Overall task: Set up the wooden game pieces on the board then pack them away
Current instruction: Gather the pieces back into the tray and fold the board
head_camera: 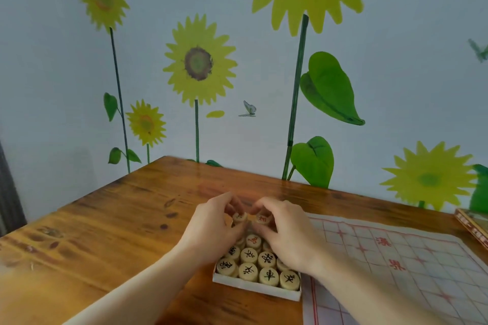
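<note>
Wooden counter (111, 221), set against a wall with sunflower decals (199, 62).

Left hand (214, 227): fingers curled, pinching one round wooden piece (239, 217) marked in black, held above the far end of the box. Forearm enters from the lower left.

Box (253, 288): shallow, white-walled, near the counter's front edge, just left of the board. It holds round wooden pieces (268, 276) lying face up in rows, most marked in black, one in red. The far rows are hidden under the hands.

Right hand (287, 232): fingers curled, pinching a second piece (262, 219) marked in red, just beside the left hand's piece. Whether the two pieces touch: cannot tell.

Board (412, 266): pale sheet with a red grid and red characters, lying flat on the right part of the counter, its left edge beside the box.

Far right edge: a corner of a framed object (472, 224), cut off by the view.
</note>
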